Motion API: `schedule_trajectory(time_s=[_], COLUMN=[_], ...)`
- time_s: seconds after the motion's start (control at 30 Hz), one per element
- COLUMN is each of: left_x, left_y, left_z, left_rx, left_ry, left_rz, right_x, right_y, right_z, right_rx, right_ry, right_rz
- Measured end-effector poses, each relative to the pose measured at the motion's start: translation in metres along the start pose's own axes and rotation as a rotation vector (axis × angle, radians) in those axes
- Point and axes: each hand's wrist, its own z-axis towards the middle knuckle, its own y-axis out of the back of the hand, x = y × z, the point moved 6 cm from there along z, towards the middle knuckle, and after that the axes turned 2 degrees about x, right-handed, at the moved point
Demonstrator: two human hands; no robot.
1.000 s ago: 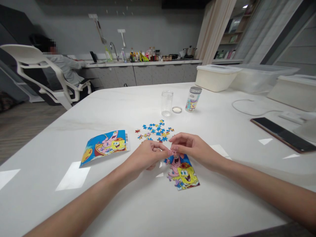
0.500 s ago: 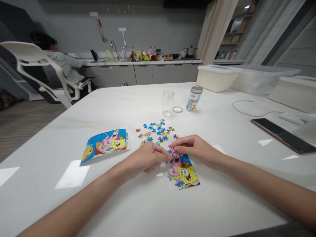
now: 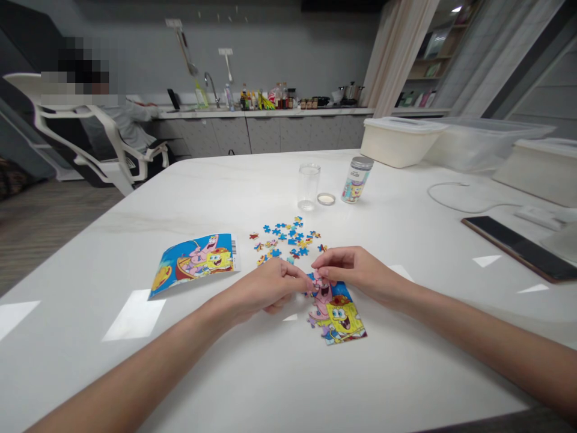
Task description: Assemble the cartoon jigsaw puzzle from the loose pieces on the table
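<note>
A partly joined jigsaw puzzle (image 3: 340, 316) lies on the white table (image 3: 252, 376), showing a yellow and a pink cartoon figure. At its upper left edge, my left hand (image 3: 279, 282) has thumb and forefinger pinched on a puzzle piece. My right hand (image 3: 349, 264) is closed at the top of the puzzle, its fingertips on a small pink puzzle piece (image 3: 316, 275). Fingers partly hide the pieces there. Loose puzzle pieces (image 3: 293, 236) are scattered just beyond both hands. Left of them lies a curled picture sheet (image 3: 196, 264) with the same figures.
Behind the pieces stand an open clear jar (image 3: 308, 187), a lid (image 3: 326, 198) and a printed jar (image 3: 357, 180). A phone (image 3: 518, 248), a cable (image 3: 469, 210) and storage boxes (image 3: 401, 144) are at the right. A person (image 3: 124, 123) sits at the far left.
Both hands stay at the puzzle's top edge with only slight finger movement. The whole view has shifted a little.
</note>
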Motion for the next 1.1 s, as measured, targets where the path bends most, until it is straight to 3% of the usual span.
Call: schedule_trajectory(time_s=[0.4,0.9,1.1], left_x=[0.0023,0.0024,0.0003], left_y=[0.0099,0.0053,0.0101], left_z=[0.0021,0.0022,0.0018], left_rx=[-0.111,-0.053,-0.118], left_ry=[-0.028,-0.029,-0.059], left_rz=[0.019,0.018,-0.015], right_x=[0.0012,0.0034,0.0054], right_y=[-0.0012,-0.0008,-0.0012], right_z=[0.0017,-0.0007,-0.0011], right_rx=[0.03,0.037,0.038], right_ry=[0.005,0.006,0.006], right_rz=[-0.012,0.011,0.012])
